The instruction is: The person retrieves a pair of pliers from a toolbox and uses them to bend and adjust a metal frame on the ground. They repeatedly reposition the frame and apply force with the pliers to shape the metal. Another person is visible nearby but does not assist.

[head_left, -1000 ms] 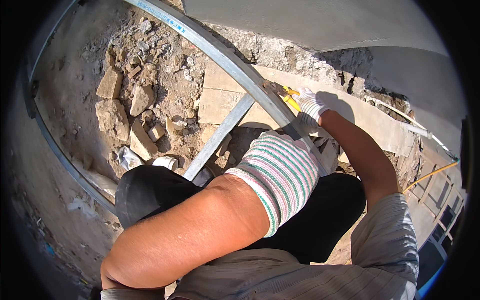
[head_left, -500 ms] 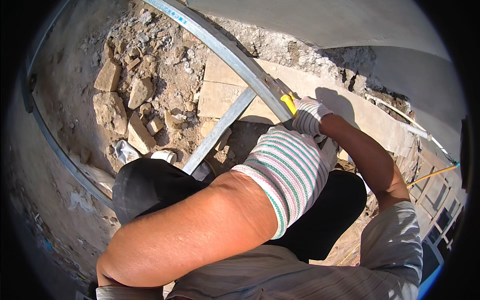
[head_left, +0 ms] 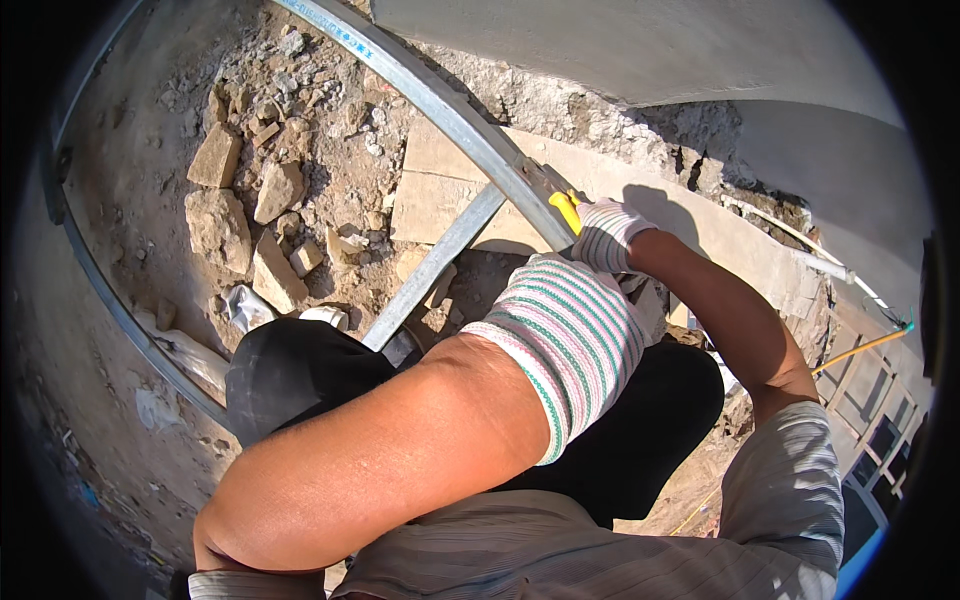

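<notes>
My right hand (head_left: pixel 610 236), in a striped knit glove, is closed around the yellow handle (head_left: pixel 566 211) of a hand tool. The tool's metal end (head_left: pixel 541 176) lies against the edge of a long galvanized metal channel (head_left: pixel 440 98); its exact kind is hard to make out. Just below, my left hand (head_left: pixel 572 335), in a matching glove with green and pink stripes, is closed over the near end of the channel, its fingertips hidden under the hand. A second metal piece (head_left: pixel 435 265) meets the channel at an angle and runs down to my knee.
Broken bricks (head_left: pixel 218 228) and rubble lie on the dirt at left. Beneath the channel is a pale slab (head_left: pixel 435 190). A grey wall (head_left: pixel 640 45) with a crumbled base stands beyond. White pipe (head_left: pixel 822 264) and a yellow hose (head_left: pixel 865 349) are at right; another metal channel (head_left: pixel 120 310) curves along the left.
The view has shifted a little, moving the channel, tool and both hands slightly leftward in the picture. Both hands keep almost the same hold and place on the work.
</notes>
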Tool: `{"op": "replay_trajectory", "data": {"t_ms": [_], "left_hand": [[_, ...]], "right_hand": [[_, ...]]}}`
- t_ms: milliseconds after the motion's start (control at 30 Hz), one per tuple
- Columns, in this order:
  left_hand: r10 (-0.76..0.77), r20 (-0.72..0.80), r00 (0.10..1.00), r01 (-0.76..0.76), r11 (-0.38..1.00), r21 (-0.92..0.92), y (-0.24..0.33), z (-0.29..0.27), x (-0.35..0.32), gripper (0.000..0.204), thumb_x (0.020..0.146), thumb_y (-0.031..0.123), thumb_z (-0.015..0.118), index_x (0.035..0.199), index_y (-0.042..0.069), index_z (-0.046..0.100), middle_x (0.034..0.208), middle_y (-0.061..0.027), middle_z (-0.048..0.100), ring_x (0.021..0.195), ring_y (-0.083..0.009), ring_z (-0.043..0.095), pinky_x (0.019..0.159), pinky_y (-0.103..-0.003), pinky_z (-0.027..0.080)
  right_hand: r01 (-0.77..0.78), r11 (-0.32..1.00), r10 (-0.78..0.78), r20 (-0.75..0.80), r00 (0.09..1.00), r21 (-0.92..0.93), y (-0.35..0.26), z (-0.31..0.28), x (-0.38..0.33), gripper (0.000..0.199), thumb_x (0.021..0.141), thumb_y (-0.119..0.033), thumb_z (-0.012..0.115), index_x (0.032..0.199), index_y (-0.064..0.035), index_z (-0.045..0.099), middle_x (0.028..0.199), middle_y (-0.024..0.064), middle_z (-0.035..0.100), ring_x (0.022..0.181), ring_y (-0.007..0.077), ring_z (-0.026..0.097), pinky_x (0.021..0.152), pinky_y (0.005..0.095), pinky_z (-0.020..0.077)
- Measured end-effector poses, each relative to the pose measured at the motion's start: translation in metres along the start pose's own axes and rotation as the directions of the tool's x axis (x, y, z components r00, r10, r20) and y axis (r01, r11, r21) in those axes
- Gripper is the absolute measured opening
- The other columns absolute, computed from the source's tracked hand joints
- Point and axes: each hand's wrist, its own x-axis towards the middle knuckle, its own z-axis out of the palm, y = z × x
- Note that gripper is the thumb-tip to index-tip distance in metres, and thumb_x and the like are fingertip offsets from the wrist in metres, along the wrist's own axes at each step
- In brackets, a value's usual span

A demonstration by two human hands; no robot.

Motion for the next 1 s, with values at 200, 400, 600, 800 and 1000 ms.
{"op": "replay_trajectory", "data": {"t_ms": [200, 400, 600, 800, 1000], "left_hand": [[-0.046, 0.043, 0.998, 0.045, 0.999, 0.028, -0.005, 0.002, -0.005, 0.023, 0.089, 0.023, 0.059, 0.081, 0.003, 0.066, 0.075, -0.0155, 0.064, 0.075, -0.0323, 0.065, 0.071, -0.043, 0.051], [-0.014, 0.004, 1.000, 0.014, 1.000, -0.012, -0.001, 0.003, 0.002, 0.022, 0.088, 0.022, 0.058, 0.081, 0.003, 0.066, 0.076, -0.0168, 0.064, 0.075, -0.0328, 0.064, 0.069, -0.043, 0.050], [-0.043, 0.035, 0.998, 0.043, 0.999, -0.017, -0.003, 0.006, -0.003, 0.021, 0.087, 0.022, 0.060, 0.081, 0.004, 0.065, 0.074, -0.0150, 0.063, 0.073, -0.0321, 0.064, 0.068, -0.042, 0.050], [0.059, -0.113, 0.992, -0.055, 0.998, 0.039, -0.003, 0.004, -0.006, 0.020, 0.088, 0.022, 0.059, 0.081, 0.004, 0.065, 0.072, -0.0137, 0.061, 0.071, -0.0308, 0.063, 0.067, -0.043, 0.050], [0.027, -0.065, 0.998, -0.026, 1.000, 0.013, -0.003, -0.001, -0.007, 0.020, 0.088, 0.021, 0.058, 0.080, 0.004, 0.065, 0.072, -0.0141, 0.061, 0.070, -0.0310, 0.063, 0.067, -0.042, 0.050]], "right_hand": [[0.020, 0.999, -0.023, -0.056, 0.998, -0.046, -0.005, 0.015, 0.017, 0.050, 0.078, -0.020, 0.058, 0.122, 0.0057, 0.057, 0.115, 0.0302, 0.060, 0.107, 0.0402, 0.062, 0.093, 0.0420, 0.0503], [0.163, 0.984, -0.175, -0.405, 0.897, -0.065, 0.079, 0.068, 0.087, 0.042, 0.086, -0.017, 0.056, 0.123, 0.0036, 0.055, 0.114, 0.0268, 0.054, 0.111, 0.0389, 0.054, 0.096, 0.0419, 0.0458], [0.004, 0.972, 0.023, -0.112, 0.993, 0.234, 0.051, 0.049, 0.041, 0.042, 0.097, -0.028, 0.049, 0.128, 0.0008, 0.048, 0.121, 0.0236, 0.054, 0.111, 0.0285, 0.057, 0.096, 0.0359, 0.0453], [-0.014, 0.995, 0.005, 0.093, 0.996, 0.102, -0.002, 0.013, 0.008, 0.047, 0.079, -0.031, 0.070, 0.112, 0.0012, 0.061, 0.109, 0.0228, 0.062, 0.099, 0.0354, 0.063, 0.087, 0.0376, 0.0511], [0.011, 0.993, -0.034, -0.195, 0.980, -0.120, 0.013, 0.039, 0.025, 0.042, 0.081, -0.020, 0.060, 0.116, 0.0032, 0.059, 0.103, 0.0253, 0.065, 0.101, 0.0350, 0.064, 0.088, 0.0408, 0.0525]]}}
